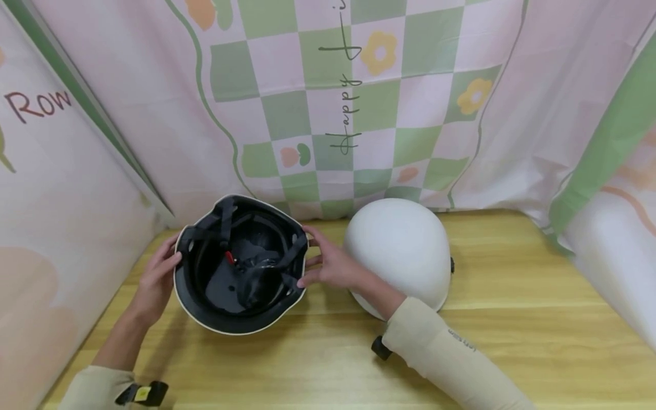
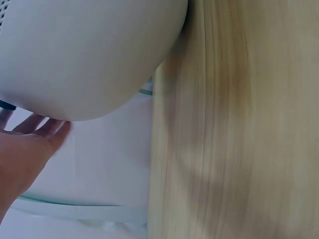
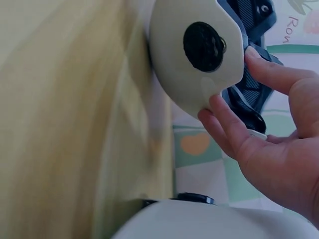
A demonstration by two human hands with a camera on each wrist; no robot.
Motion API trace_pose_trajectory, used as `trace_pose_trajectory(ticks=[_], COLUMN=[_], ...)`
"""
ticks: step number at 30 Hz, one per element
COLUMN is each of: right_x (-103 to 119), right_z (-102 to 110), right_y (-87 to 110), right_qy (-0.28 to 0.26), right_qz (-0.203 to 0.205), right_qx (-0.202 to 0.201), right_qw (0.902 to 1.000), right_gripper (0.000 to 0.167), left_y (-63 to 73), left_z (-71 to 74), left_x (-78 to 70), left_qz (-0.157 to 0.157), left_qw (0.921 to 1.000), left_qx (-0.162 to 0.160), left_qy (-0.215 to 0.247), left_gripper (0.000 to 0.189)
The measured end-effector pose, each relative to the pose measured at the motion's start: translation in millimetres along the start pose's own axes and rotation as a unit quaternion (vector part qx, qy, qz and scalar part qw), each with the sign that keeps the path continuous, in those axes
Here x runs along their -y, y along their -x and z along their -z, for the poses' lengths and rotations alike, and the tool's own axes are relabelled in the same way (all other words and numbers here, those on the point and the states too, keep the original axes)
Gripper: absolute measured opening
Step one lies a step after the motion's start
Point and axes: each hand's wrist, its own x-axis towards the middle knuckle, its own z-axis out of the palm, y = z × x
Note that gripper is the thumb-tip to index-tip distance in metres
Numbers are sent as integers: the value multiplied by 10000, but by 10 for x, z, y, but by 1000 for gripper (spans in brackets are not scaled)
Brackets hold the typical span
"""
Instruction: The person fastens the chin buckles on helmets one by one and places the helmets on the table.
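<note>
A white helmet (image 1: 220,320) is tipped up on the left of the table, its black padded inside facing the head camera. Black straps (image 1: 226,225) and a small red clip (image 1: 229,257) show within it. My left hand (image 1: 154,282) holds its left rim, with fingertips against the pale shell (image 2: 94,55) in the left wrist view. At the opposite side my right hand (image 1: 333,262) grips the rim, thumb at the inner edge and fingers on the outside. A round black fitting (image 3: 203,47) shows on the shell near that hand.
A second white helmet (image 1: 402,250) sits dome-up to the right, partly behind my right forearm. Both stand on a wooden table (image 1: 512,319). Printed curtains (image 1: 328,102) hang along the back and the sides.
</note>
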Motion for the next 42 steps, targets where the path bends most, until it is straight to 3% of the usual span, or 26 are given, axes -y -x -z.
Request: trace_pose_trajectory(ticks=[4, 7, 9, 13, 16, 19, 25, 31, 36, 42], right_x=[-54, -75, -87, -108, -136, -170, -213, -204, -219, -190], right_z=[-79, -117, -131, -131, -120, -120, -133, -156, -143, -134], right_y=[-4, -8, -12, -13, -1, 14, 42, 50, 54, 83], right_qy=[-375, -156, 92, 460, 568, 522, 490, 637, 872, 872], right_qz=[31, 32, 25, -133, -304, -407, -427, -379, -381, -527], right_qx=[-161, -328, -419, -503, -546, -619, -701, -664, -655, -644], right_qw=[9992, 9993, 9991, 9976, 9964, 9959, 9954, 9950, 9933, 9927], right_gripper=[108, 109, 110, 112, 113, 113, 112, 111, 99, 86], left_y=[4, 11, 17, 20, 16, 20, 39, 52, 64, 68], left_z=[36, 68, 84, 87, 73, 70, 95, 87, 88, 99], left_x=[18, 35, 39, 48, 63, 76, 109, 101, 80, 70], left_qz=[-178, -264, -245, -76, 44, 283, 787, 703, 694, 522], left_qw=[9969, 9920, 9930, 9983, 9988, 9980, 9911, 9926, 9943, 9942], left_qx=[582, 923, 902, 578, 487, 565, 1064, 972, 756, 867], left_qy=[502, 821, 716, 72, -86, 13, 155, 176, 291, 359], left_gripper=[48, 52, 51, 45, 43, 41, 40, 40, 43, 48])
